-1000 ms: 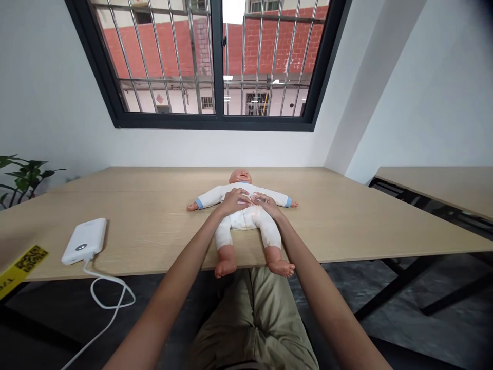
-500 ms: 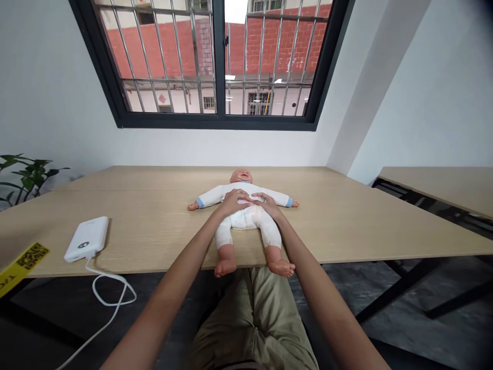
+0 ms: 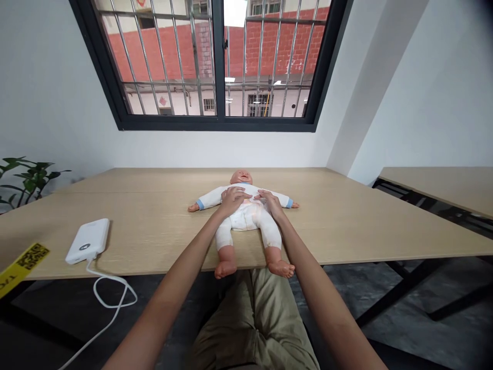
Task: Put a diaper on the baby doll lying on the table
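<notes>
A baby doll (image 3: 246, 218) in a white outfit with blue cuffs lies on its back, arms spread, head toward the wall and feet over the table's near edge. My left hand (image 3: 232, 200) rests on the left side of its belly with the fingers stretched inward. On the other side, my right hand (image 3: 271, 202) lies on the belly, its fingers extended too. A gap shows between the two sets of fingertips. The palms hide parts of the doll's sides.
The doll lies on a light wood table (image 3: 154, 231). A white power bank (image 3: 88, 240) with a white cable (image 3: 119, 303) sits at left, near a yellow label (image 3: 23, 267). A green plant (image 3: 33, 180) stands at far left, and a second table (image 3: 442, 187) at right. A barred window (image 3: 219, 123) is ahead.
My two hands have moved apart: the fingertips, close together over the doll's belly before, are now separated, each hand shifted toward its own side. The doll has not visibly moved.
</notes>
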Action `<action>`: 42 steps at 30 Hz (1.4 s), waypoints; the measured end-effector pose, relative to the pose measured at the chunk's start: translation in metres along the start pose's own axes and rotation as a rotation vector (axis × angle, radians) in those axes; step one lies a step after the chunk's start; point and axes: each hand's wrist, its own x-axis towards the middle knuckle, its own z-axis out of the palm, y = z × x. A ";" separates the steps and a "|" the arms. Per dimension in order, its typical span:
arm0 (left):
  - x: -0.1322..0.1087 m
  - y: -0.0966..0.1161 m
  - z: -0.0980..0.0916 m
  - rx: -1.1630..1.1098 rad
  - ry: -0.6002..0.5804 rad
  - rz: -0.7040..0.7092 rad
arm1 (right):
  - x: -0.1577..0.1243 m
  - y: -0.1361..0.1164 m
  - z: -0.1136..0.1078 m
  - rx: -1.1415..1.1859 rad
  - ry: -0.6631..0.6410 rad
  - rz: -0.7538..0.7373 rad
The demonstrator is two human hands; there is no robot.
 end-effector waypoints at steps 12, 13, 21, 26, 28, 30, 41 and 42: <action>-0.004 0.003 -0.001 0.121 -0.103 -0.104 | 0.000 0.004 0.002 -0.202 -0.079 -0.018; -0.003 0.002 -0.002 0.120 -0.102 -0.102 | 0.000 0.004 0.002 -0.185 -0.072 -0.010; -0.005 -0.007 0.001 -0.006 0.019 -0.003 | -0.004 0.003 0.001 -0.132 -0.108 -0.048; -0.005 -0.008 0.004 -0.079 0.057 0.009 | -0.004 0.006 0.001 -0.135 -0.123 -0.031; -0.004 -0.010 0.001 -0.190 0.079 0.007 | -0.004 0.006 0.001 -0.127 -0.126 -0.023; -0.002 -0.014 -0.006 -0.357 0.076 -0.007 | -0.004 0.006 0.001 -0.126 -0.115 -0.021; -0.004 -0.038 -0.043 -0.527 -0.284 -0.123 | -0.004 0.004 0.001 -0.155 -0.064 -0.083; -0.003 -0.035 -0.043 -0.502 -0.303 -0.099 | -0.003 0.006 0.001 -0.158 -0.063 -0.080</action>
